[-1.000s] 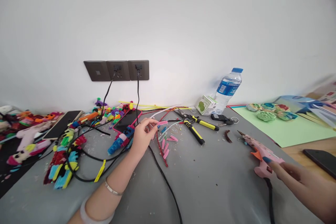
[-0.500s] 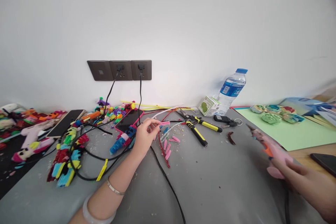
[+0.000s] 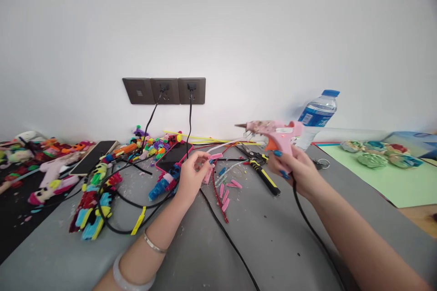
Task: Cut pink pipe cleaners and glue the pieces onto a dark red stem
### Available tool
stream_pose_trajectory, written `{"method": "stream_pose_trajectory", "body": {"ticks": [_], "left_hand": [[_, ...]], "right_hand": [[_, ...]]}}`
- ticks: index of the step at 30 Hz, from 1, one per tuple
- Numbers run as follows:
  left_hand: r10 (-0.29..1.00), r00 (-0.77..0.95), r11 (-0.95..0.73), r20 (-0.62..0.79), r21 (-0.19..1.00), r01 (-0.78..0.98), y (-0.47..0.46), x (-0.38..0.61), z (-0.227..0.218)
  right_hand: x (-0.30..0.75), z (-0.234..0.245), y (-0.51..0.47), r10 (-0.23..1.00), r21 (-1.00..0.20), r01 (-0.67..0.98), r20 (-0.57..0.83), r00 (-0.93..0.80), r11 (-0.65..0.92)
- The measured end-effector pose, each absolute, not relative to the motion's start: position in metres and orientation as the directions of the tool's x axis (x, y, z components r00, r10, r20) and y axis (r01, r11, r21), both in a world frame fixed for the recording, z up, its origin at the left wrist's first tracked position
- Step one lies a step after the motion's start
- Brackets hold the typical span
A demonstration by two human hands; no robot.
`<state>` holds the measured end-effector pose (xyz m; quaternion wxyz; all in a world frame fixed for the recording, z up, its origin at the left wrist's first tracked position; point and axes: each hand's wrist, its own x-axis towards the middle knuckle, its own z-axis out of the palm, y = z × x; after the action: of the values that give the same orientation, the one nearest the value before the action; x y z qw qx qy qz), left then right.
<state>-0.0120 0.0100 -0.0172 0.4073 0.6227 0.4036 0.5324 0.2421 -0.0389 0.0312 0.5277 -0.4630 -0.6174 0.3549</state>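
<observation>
My right hand (image 3: 293,168) is wrapped round the handle of a pink hot glue gun (image 3: 273,129), raised above the table with its dark nozzle pointing left. A black cord trails down from the grip. Between thumb and fingers, my left hand (image 3: 194,173) pinches a small pink pipe cleaner piece (image 3: 215,156), held a little left of the nozzle and lower. Several more pink fuzzy pieces (image 3: 226,199) lie on the table just right of this hand, next to a red pipe cleaner strand (image 3: 220,200). Yellow-and-black pliers (image 3: 264,177) rest behind them, partly hidden by my right hand.
Black cables (image 3: 225,236) loop over the grey table (image 3: 266,254) from wall sockets (image 3: 164,91). At left lie colourful fuzzy figures (image 3: 92,209) and a pink-edged phone (image 3: 172,157). A tilted water bottle (image 3: 319,111) stands behind my right hand; green paper (image 3: 378,184) with crumpled rosettes lies at right.
My right hand has brought the glue gun from the far right up and left, towards my left hand. The left hand keeps its pink piece almost in place. The view has shifted slightly.
</observation>
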Motion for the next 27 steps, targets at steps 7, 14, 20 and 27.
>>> {"method": "stream_pose_trajectory", "body": {"ticks": [7,14,20,27], "left_hand": [[0.934,0.086,-0.354,0.346,0.93,0.101,0.012,-0.013,-0.018],[0.932,0.105,-0.357,0.346,0.926,0.123,0.01,-0.011,-0.016],[0.938,0.141,-0.335,0.317,0.933,0.134,0.01,-0.012,-0.019],[0.936,0.175,-0.328,0.306,0.938,0.114,0.009,-0.012,-0.019]], "right_hand": [[0.244,-0.009,-0.039,0.962,-0.958,0.163,0.206,-0.182,0.236],[0.234,-0.007,-0.041,0.948,-0.936,0.252,0.178,-0.264,0.246],[0.228,-0.011,-0.043,0.936,-0.926,0.272,0.175,-0.306,0.262],[0.227,-0.009,-0.044,0.938,-0.921,0.289,0.173,-0.3,0.262]]}}
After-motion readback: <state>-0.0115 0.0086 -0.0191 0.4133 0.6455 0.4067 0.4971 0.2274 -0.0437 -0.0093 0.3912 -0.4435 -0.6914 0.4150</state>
